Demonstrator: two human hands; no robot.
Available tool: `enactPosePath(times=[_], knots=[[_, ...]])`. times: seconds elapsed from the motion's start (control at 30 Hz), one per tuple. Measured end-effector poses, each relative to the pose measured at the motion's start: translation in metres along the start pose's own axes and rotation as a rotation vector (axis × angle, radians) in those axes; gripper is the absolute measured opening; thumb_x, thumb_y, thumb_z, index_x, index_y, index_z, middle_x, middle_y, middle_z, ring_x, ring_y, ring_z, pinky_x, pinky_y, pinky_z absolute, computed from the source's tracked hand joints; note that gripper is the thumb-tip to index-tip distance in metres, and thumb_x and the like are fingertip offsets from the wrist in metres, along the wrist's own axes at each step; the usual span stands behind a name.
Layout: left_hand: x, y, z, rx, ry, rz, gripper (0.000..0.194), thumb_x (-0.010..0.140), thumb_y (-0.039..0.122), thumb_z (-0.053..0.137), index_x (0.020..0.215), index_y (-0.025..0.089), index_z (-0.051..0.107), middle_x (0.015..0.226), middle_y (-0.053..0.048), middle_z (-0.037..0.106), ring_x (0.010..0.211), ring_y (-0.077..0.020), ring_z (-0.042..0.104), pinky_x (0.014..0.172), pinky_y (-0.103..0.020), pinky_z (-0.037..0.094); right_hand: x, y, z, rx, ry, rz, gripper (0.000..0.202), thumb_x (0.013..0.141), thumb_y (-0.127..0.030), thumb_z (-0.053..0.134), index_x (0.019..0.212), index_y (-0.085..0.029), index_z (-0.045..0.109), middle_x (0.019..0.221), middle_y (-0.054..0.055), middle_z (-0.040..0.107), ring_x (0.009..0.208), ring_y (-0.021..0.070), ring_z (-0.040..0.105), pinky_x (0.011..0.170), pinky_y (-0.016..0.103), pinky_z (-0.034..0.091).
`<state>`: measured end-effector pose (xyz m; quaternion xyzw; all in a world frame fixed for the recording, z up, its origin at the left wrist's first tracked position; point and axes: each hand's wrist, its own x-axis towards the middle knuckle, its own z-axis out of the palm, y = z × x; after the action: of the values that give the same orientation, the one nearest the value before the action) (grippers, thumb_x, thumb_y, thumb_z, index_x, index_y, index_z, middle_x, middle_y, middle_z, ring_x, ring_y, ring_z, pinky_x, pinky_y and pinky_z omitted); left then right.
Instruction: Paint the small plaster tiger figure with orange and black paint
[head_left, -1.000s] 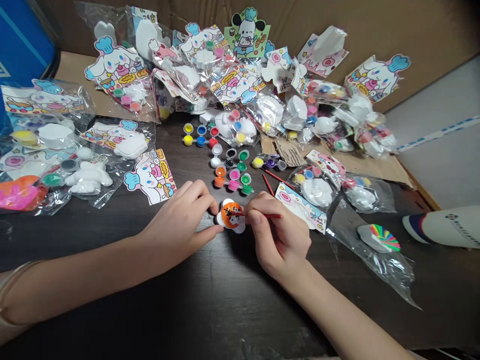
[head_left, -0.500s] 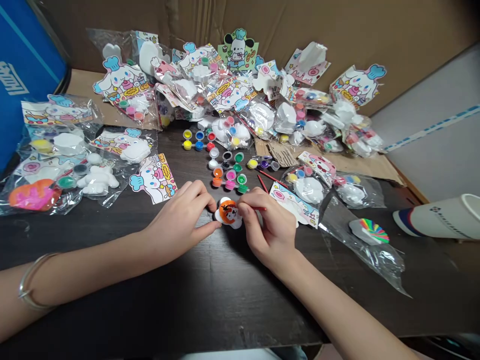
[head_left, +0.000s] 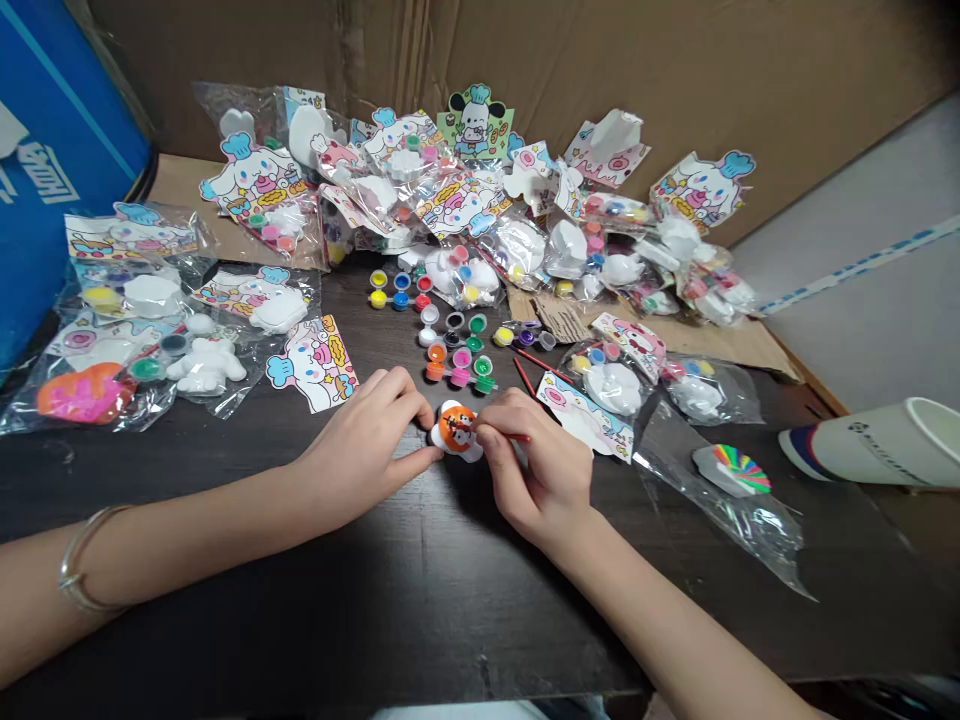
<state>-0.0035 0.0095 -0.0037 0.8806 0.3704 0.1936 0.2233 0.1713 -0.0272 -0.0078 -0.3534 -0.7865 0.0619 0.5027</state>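
A small white figurine (head_left: 454, 430) with orange and dark paint on it sits on the dark table between my hands. My left hand (head_left: 375, 425) grips its left edge between thumb and fingers. Pinched in my right hand (head_left: 536, 455) is a thin red paintbrush (head_left: 517, 436); its tip is hidden by my fingers, close to the figurine's right side. Just beyond stand small open paint pots, among them orange (head_left: 435, 370), pink (head_left: 460, 376) and green (head_left: 484, 382). Two more red brushes (head_left: 525, 376) lie behind my right hand.
Bagged white figurines with printed cards (head_left: 457, 200) are heaped along the back, and more bags (head_left: 142, 350) lie at the left. At the right are a rainbow-striped piece (head_left: 739, 470) on clear plastic and a paper cup (head_left: 870, 445) on its side. Cardboard (head_left: 600, 60) stands behind.
The camera view has shifted slightly, so the background sits a little lower. Both hands stay at the figurine, which looks slightly turned; the right hand still holds the paintbrush.
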Motion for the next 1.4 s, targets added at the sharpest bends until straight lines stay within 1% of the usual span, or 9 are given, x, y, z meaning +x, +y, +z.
enactPosePath(times=[0.17, 0.47, 0.7, 1.03, 1.4], knots=[[-0.0004, -0.0011, 0.001, -0.013, 0.007, 0.002, 0.008, 0.083, 0.02, 0.063, 0.082, 0.018, 0.054, 0.089, -0.002, 0.054, 0.087, -0.02, 0.051, 0.077, -0.034, 0.046, -0.0017, 0.0001, -0.0008, 0.005, -0.021, 0.008, 0.018, 0.086, -0.001, 0.045, 0.087, -0.019, 0.049, 0.068, 0.002, 0.055, 0.061, 0.0131, 0.048, 0.055, 0.027, 0.044], [-0.0009, -0.0025, 0.0022, -0.028, 0.022, 0.013, 0.008, 0.082, 0.019, 0.063, 0.082, 0.018, 0.055, 0.089, -0.003, 0.054, 0.087, -0.0205, 0.052, 0.076, -0.034, 0.045, -0.001, 0.0006, -0.0007, 0.007, -0.019, -0.001, 0.019, 0.085, -0.001, 0.046, 0.086, -0.019, 0.05, 0.067, 0.001, 0.052, 0.06, 0.0126, 0.046, 0.054, 0.027, 0.042], [-0.0009, -0.0021, 0.0032, -0.018, 0.013, 0.004, 0.009, 0.081, 0.017, 0.064, 0.083, 0.018, 0.055, 0.089, -0.003, 0.054, 0.088, -0.021, 0.052, 0.075, -0.034, 0.045, -0.0003, 0.0014, -0.0004, 0.013, -0.015, 0.01, 0.019, 0.085, 0.0, 0.046, 0.087, -0.019, 0.05, 0.069, 0.002, 0.055, 0.061, 0.0131, 0.049, 0.055, 0.028, 0.044], [-0.0008, -0.0026, 0.0032, -0.021, 0.025, 0.003, 0.008, 0.081, 0.017, 0.064, 0.082, 0.018, 0.056, 0.089, -0.002, 0.054, 0.087, -0.0208, 0.052, 0.075, -0.034, 0.045, 0.0003, 0.0014, 0.0, 0.032, -0.006, 0.025, 0.02, 0.084, 0.001, 0.047, 0.086, -0.019, 0.05, 0.068, 0.002, 0.055, 0.061, 0.0125, 0.047, 0.056, 0.027, 0.043], [-0.001, -0.0023, 0.0027, -0.033, 0.017, 0.024, 0.005, 0.082, 0.016, 0.061, 0.083, 0.018, 0.056, 0.089, -0.003, 0.054, 0.087, -0.021, 0.052, 0.076, -0.035, 0.046, 0.0004, 0.0024, 0.0001, 0.025, -0.013, 0.037, 0.018, 0.085, -0.001, 0.047, 0.085, -0.019, 0.05, 0.068, 0.002, 0.054, 0.061, 0.0134, 0.049, 0.056, 0.028, 0.044]])
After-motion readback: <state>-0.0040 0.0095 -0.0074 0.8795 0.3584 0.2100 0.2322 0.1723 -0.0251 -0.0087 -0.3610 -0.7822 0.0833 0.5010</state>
